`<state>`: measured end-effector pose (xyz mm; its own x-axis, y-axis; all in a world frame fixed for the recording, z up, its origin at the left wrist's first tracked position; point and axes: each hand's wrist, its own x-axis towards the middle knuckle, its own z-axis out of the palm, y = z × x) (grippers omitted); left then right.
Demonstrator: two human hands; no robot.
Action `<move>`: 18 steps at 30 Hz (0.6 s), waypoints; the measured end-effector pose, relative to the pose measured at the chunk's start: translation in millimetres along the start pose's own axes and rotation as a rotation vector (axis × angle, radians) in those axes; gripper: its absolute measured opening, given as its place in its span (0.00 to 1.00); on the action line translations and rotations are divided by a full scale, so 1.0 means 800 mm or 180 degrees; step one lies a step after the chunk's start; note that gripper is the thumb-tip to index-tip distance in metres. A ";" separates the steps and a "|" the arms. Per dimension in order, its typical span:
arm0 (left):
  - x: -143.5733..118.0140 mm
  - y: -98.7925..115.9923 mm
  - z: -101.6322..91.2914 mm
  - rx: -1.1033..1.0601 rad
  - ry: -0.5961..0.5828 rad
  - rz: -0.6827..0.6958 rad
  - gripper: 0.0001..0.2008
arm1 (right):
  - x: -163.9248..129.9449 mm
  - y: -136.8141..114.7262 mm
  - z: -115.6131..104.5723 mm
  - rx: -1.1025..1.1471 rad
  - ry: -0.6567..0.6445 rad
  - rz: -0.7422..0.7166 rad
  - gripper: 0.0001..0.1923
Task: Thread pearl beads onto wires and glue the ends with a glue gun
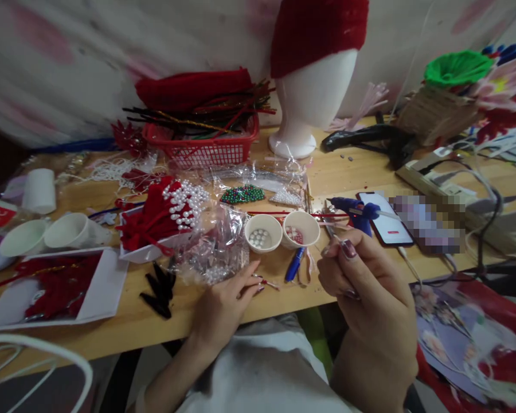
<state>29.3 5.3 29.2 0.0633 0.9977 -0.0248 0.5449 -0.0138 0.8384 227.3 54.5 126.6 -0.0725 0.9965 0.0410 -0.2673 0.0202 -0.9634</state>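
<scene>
Low over the table's front edge, my left hand (227, 301) has its fingertips closed around a thin red-and-white piece (270, 283), which sticks out to the right. My right hand (365, 275) is raised nearer the camera, thumb and fingers pinched together; a tiny pale tip shows there, too small to name. Between the hands lie a blue pen (294, 265) and a pale pink ribbon (310, 267). Behind them stand a paper cup of white beads (263, 248) and a paper cup of pink beads (301, 244). A blue glue gun (356, 211) lies behind my right hand.
Left are a white box of red fuzzy stems (124, 252), a lower white box (107, 292) and black fuzzy pieces (159, 289). Behind stand a red basket (202, 149) and a white mannequin head (313, 92). A phone (384, 218) and power strip (447, 195) with cables lie right.
</scene>
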 end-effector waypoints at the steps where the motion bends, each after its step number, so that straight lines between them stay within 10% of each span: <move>1: 0.000 0.000 0.001 0.0043 -0.0015 0.0005 0.25 | -0.001 0.001 -0.001 -0.0003 0.0009 0.0010 0.13; 18: -0.001 -0.010 -0.002 -0.0087 0.0081 -0.0561 0.23 | -0.003 0.002 -0.013 0.0382 0.0202 0.0299 0.13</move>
<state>23.8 5.0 23.5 -0.0526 0.9859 -0.1590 0.5228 0.1629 0.8368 237.2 52.9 122.4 -0.0428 0.9967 -0.0683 -0.3754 -0.0794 -0.9235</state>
